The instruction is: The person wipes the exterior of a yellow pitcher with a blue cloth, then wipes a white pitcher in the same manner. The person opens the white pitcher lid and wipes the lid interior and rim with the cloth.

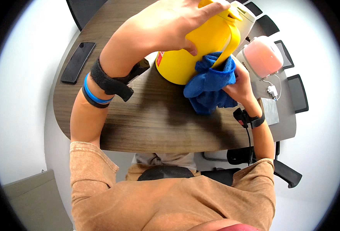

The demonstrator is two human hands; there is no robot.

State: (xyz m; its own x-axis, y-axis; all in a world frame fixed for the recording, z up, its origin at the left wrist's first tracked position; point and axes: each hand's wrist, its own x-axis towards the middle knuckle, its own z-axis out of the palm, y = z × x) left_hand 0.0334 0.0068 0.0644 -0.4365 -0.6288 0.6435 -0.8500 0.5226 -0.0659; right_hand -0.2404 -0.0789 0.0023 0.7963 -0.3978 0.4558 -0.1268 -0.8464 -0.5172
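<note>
Yellow jug (193, 54) tilted at top centre of the frame above the wooden bench (139, 119), left hand (170, 25) clasped over its top, right hand (237, 86) gripping a blue cloth (210, 86) pressed by the handle, black phone (78, 62) upper left, pink-lidded container (263, 57) upper right.

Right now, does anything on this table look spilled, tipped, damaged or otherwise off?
Only the yellow jug is off upright: it leans, steadied by the left hand on top while the right hand presses a blue cloth at its handle. No spill shows on the wooden table. The black phone lies flat.
</note>
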